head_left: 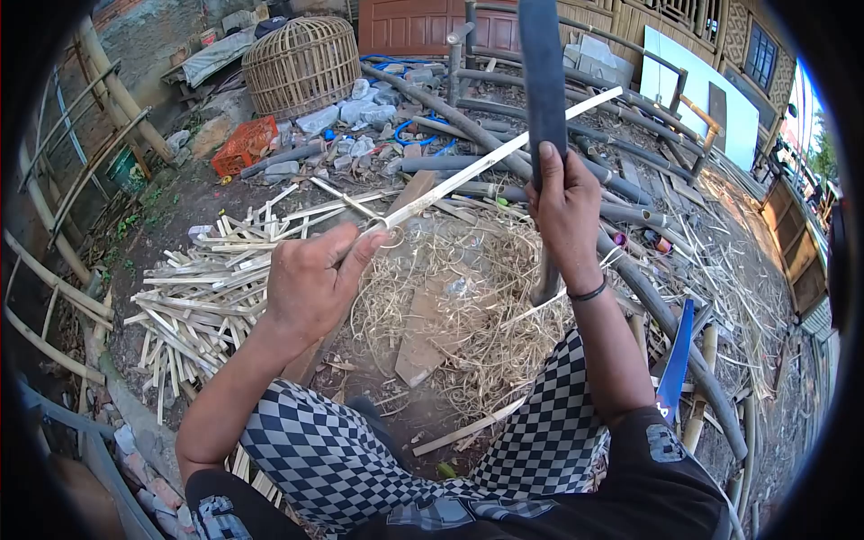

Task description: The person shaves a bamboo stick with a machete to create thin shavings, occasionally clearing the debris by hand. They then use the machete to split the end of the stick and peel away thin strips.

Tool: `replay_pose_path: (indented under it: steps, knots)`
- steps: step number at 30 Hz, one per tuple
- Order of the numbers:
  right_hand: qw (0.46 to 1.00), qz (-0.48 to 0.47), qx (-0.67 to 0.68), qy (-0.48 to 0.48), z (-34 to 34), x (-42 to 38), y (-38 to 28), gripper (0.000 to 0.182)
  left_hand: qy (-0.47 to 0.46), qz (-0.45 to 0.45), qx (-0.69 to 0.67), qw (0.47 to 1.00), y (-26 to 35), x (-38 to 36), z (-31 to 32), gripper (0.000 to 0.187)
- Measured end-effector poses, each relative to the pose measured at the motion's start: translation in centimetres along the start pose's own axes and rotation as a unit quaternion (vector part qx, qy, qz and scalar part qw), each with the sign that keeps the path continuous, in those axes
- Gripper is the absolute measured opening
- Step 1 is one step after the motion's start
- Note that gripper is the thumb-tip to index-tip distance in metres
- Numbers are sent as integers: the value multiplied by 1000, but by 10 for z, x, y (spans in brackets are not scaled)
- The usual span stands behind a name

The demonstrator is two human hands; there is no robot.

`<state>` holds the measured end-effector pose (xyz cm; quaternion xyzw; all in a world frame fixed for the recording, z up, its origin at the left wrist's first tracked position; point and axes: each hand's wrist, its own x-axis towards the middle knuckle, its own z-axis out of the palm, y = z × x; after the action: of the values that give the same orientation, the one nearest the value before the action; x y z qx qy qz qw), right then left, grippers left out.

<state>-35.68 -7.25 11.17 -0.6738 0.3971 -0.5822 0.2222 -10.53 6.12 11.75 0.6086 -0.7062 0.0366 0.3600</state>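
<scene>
My left hand (315,279) pinches the near end of a long, pale bamboo strip (459,180). The strip slants up and away to the right and passes behind the dark blade of a machete (543,81). My right hand (569,211) is wrapped around the machete low down, thumb along its flat face, and the blade points up past the top of the view. Thin curled bamboo shavings (486,315) cover the ground below both hands, partly over a flat wooden board (427,337). A heap of split bamboo strips (216,288) lies left of my left hand.
Bamboo poles (630,184) lie across the ground ahead and to the right. A blue-bladed saw (675,360) rests by my right knee. Farther off are a woven bamboo cage (301,67), an orange crate (245,144) and broken rubble (360,108). A bamboo fence (117,99) stands left.
</scene>
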Motion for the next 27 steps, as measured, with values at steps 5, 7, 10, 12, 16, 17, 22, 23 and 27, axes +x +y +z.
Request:
replay_pose_path:
  steps: [5,7,10,12,16,17,22,23,27]
  knots:
    - [992,-49,-76,-88,9,-12,0,32,-6,-1,19,1000,-1,2,2,47]
    - [997,-60,-37,-30,1,-7,-7,33,-9,-2,10,1000,-4,3,3,47]
    - [1000,5,26,10,0,1,3,35,-7,4,-8,1000,4,6,5,47]
    - [998,-23,-16,-48,19,-19,-4,38,-5,-2,-6,1000,6,7,8,47]
    - [992,28,8,-125,21,-19,4,37,-21,-12,7,1000,-6,5,6,47]
    - [993,37,55,-98,17,-14,0,36,-20,-8,1,1000,-5,5,4,48]
    - [998,-33,19,-47,35,-28,-5,37,0,-9,-10,1000,3,2,4,48]
    - [996,-33,2,-81,34,-32,-8,36,-8,-8,1,1000,-3,0,7,48]
    - [997,10,35,-74,24,-20,-9,38,-26,-13,10,1000,-6,6,4,48]
